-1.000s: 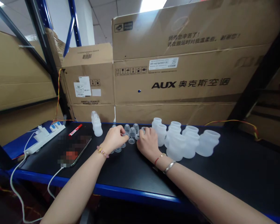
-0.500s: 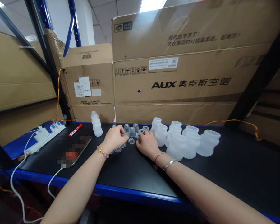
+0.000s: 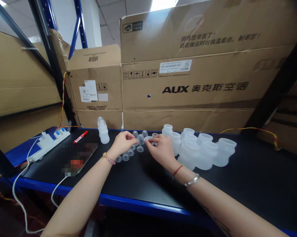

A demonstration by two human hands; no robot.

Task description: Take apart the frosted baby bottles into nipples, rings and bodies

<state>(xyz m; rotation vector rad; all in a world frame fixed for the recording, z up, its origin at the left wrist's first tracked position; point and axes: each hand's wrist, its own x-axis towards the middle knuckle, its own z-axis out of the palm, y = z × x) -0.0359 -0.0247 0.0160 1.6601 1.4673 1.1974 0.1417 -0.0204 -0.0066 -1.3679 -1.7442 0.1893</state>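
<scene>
My left hand [image 3: 123,144] is closed in a pinch on what looks like a clear silicone bottle nipple [image 3: 137,142]. Facing it, my right hand [image 3: 162,147] grips a translucent collar ring [image 3: 146,139] between thumb and fingers, a small gap from the left fingertips. Several clear nipples [image 3: 125,156] lie on the black mat below and beside the left hand. Clear domed caps [image 3: 144,133] stand just behind the hands. Another ring [image 3: 154,135] lies behind my right fingers and is partly hidden. Several frosted bottle bodies [image 3: 204,154], open at the top, stand right of my right hand.
A capped bottle [image 3: 103,133] stands at the back left, with another behind it. A red marker [image 3: 80,136], a phone [image 3: 85,159] on a white cable, and a power strip [image 3: 49,146] lie at left. Large cardboard boxes [image 3: 183,108] wall off the back.
My right hand has lifted from the mat and now has a ring between its fingers. My left hand has shifted slightly right, holding a clear piece up. The view has moved slightly.
</scene>
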